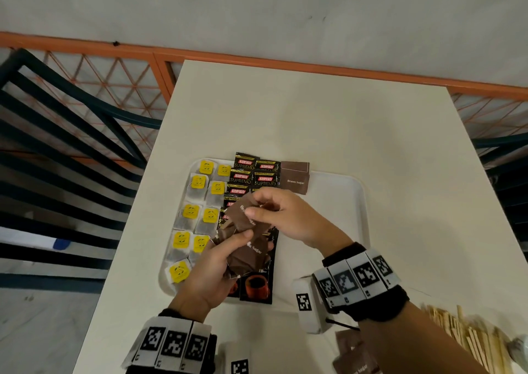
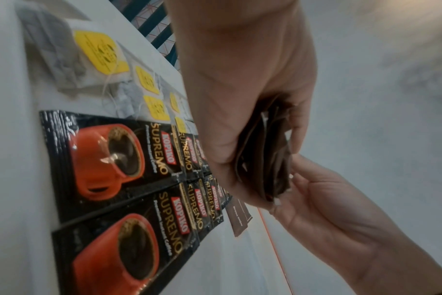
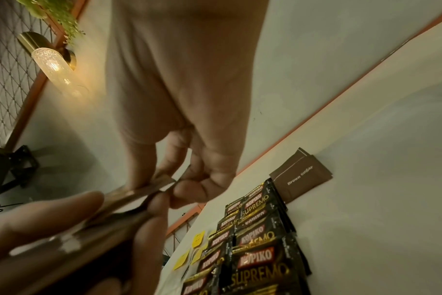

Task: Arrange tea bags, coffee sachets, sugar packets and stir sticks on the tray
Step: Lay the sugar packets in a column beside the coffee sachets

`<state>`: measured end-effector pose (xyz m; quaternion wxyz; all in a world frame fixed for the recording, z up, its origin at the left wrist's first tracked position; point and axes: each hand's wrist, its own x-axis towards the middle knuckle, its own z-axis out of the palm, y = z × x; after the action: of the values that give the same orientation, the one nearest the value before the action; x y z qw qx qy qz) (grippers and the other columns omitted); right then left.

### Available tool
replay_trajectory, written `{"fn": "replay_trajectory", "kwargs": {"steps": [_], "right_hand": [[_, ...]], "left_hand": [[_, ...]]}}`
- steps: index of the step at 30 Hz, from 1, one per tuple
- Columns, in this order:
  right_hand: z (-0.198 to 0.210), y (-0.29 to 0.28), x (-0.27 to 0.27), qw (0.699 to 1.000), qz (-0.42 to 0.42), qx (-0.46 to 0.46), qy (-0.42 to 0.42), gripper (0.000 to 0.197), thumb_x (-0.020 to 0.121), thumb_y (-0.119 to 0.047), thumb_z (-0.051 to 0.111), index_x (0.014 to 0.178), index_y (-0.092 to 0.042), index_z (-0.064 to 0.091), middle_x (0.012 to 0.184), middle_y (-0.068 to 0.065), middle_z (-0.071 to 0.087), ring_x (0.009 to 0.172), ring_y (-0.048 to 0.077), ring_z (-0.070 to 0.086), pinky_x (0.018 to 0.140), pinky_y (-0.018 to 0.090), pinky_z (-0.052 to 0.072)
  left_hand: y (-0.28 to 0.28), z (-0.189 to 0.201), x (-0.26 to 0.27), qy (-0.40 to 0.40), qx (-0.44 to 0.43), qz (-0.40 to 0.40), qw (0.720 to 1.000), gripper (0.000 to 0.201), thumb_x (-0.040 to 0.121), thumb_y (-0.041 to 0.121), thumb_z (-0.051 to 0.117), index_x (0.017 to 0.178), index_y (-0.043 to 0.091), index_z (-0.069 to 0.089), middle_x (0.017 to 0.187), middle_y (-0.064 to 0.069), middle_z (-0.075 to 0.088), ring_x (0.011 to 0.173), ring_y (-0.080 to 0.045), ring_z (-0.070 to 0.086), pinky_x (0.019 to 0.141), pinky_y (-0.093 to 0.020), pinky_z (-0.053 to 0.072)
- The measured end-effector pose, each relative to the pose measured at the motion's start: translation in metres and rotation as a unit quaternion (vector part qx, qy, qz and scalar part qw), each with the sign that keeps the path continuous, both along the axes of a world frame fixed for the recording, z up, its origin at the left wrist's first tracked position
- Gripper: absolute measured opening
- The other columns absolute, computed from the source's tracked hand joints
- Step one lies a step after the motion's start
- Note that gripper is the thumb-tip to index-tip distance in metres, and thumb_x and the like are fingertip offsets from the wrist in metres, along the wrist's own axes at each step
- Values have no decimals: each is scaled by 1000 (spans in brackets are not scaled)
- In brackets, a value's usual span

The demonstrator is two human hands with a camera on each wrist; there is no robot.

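Observation:
A white tray point(image 1: 343, 196) holds two columns of yellow-tagged tea bags point(image 1: 191, 212) on its left and black coffee sachets point(image 1: 242, 170) beside them. Two brown sugar packets point(image 1: 295, 180) lie at the tray's far edge, right of the sachets. My left hand point(image 1: 217, 262) grips a bundle of brown sugar packets point(image 1: 251, 256) above the sachets. My right hand point(image 1: 274, 213) pinches one brown sugar packet point(image 1: 243, 215) at the top of that bundle. In the left wrist view the bundle point(image 2: 265, 159) sits edge-on between my fingers. Wooden stir sticks point(image 1: 468, 336) lie on the table at the near right.
More brown sugar packets point(image 1: 354, 353) lie on the table by my right forearm. The tray's right half point(image 1: 337, 230) is bare. Dark slatted chairs point(image 1: 57, 150) stand left and right of the white table point(image 1: 314, 116). An orange-framed lattice rail point(image 1: 114, 73) runs behind it.

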<state>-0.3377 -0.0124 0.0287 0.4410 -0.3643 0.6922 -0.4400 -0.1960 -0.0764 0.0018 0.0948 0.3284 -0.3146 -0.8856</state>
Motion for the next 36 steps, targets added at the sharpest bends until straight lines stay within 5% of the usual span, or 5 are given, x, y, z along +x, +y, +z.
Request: {"fn": "replay_trajectory", "kwargs": {"steps": [9,15,24,32,36], "right_hand": [[0,12,-8,999,-23,31,-1,7,89,-12,59,88,-18,57,78,3,62,47,7,56,46,18,48],[-11,18,-1,992,-85,27,-91,32,77,-6,71,107,-12,60,93,4,67,73,6,62,56,12,46],[-35,26,2,950,-213,-29,-228,13,88,-6,57,99,-11,62,90,2,66,77,8,64,67,16,52],[-55,34,-42,902,-417,11,-111,11,85,-5,62,83,-15,60,76,0,63,67,11,56,61,19,45],[-65,29,-50,908,-414,45,-49,7,84,-6,64,89,-10,61,76,3,62,65,12,54,57,17,44]], "left_hand": [[-9,-3,3,-59,-43,26,997,48,71,29,66,115,13,62,105,-18,69,88,-26,68,62,-30,55],[-5,-10,-2,-92,-56,46,993,44,76,16,64,120,15,59,113,-19,66,102,-33,63,66,-33,52],[-5,-12,-2,-58,-18,39,997,26,84,12,57,108,18,63,98,-12,68,86,-27,66,65,-32,54],[-8,-8,7,32,42,56,997,43,77,22,56,119,17,59,102,-12,68,87,-29,68,72,-37,58],[-8,-9,9,55,47,45,996,68,59,31,83,121,17,60,106,-13,67,91,-30,68,73,-39,58]]}}
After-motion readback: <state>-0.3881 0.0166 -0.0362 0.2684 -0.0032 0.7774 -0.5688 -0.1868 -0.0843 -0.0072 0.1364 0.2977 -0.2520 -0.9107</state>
